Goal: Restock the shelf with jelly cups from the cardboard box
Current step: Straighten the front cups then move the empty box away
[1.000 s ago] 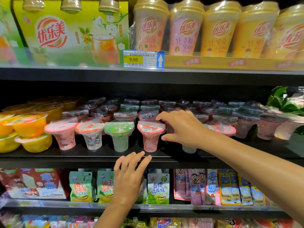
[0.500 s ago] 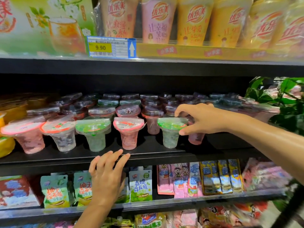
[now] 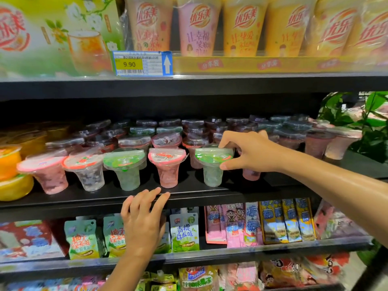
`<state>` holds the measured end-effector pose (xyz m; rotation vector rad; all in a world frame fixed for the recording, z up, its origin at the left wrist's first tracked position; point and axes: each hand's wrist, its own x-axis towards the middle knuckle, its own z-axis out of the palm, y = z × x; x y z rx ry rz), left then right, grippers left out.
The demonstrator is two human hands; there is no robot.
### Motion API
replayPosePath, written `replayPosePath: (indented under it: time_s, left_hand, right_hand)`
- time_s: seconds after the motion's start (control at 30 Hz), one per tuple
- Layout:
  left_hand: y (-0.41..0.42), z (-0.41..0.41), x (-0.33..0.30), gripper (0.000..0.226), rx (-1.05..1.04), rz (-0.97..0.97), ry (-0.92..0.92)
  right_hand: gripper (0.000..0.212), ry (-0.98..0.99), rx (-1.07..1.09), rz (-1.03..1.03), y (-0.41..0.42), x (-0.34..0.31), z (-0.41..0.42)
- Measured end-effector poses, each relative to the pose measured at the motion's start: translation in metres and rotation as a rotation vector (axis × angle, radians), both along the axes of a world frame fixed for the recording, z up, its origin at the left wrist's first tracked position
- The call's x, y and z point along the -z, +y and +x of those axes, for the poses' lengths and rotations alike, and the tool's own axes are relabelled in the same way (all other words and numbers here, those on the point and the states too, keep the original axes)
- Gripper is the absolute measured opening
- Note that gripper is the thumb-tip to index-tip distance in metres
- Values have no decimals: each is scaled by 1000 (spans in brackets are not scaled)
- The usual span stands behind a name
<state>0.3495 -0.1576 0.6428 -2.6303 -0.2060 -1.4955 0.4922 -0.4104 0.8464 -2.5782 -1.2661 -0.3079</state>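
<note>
The right hand [image 3: 249, 152] reaches in from the right edge of the frame and pinches the rim of a green-lidded jelly cup [image 3: 212, 164], thumb at the near edge of the lid and fingers [image 3: 225, 141] curled over its far edge. That cup stands upright on the middle shelf [image 3: 189, 196], right of centre in the frame, its long axis vertical, the wide sealed lid facing up and the narrow base resting on the shelf board.

To its left along the shelf's front edge stand 4 more cups, all upright: a pink-lidded cup [image 3: 168, 166] just beside it, another green cup [image 3: 125, 166], a clear cup with dark bits [image 3: 87, 171], and a pale pink cup [image 3: 45, 175] toward the left edge. Rows of darker cups [image 3: 168, 139] fill the shelf behind them, blurred in shadow.

The left hand [image 3: 142, 225] rises from the bottom centre of the frame, its fingers straight and lying loosely together, their tips touching the front lip of the middle shelf below the pink-lidded cup; it holds nothing.

In the upper part of the frame, tall drink cups [image 3: 197, 28] stand above a price tag [image 3: 142, 63] reading 9.90. Yellow fruit tubs [image 3: 10, 171] sit at the far left.
</note>
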Motion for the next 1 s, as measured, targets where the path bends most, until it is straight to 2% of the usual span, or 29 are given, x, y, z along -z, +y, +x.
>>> replayPosePath:
  time_s: [0.23,0.5,0.67,0.77,0.9,1.0]
  left_hand:
    - [-5,-6,-5,85,2,-26,40]
    - [-8,-15,-10,92,14,-82,135]
    - [-18,-16,-15,80,9,-162,97]
    - [-37,-16,-22,70,93,-227,30]
    - [-82,-4,-28,80,290,-101,170]
    - [-110,14,-33,82,325,-78,263]
  right_hand:
    - [44,-3,-14,79,10,8,-10]
    - [45,-30,6,25,22,7,-14]
    - [65,5,50,-64,7,-6,-18]
    - [69,-72,110,-83,-11,-8,-18]
    - [67,-76,162,-28,-33,-5,-15]
    - [67,-63,174,-8,-48,-6,-8]
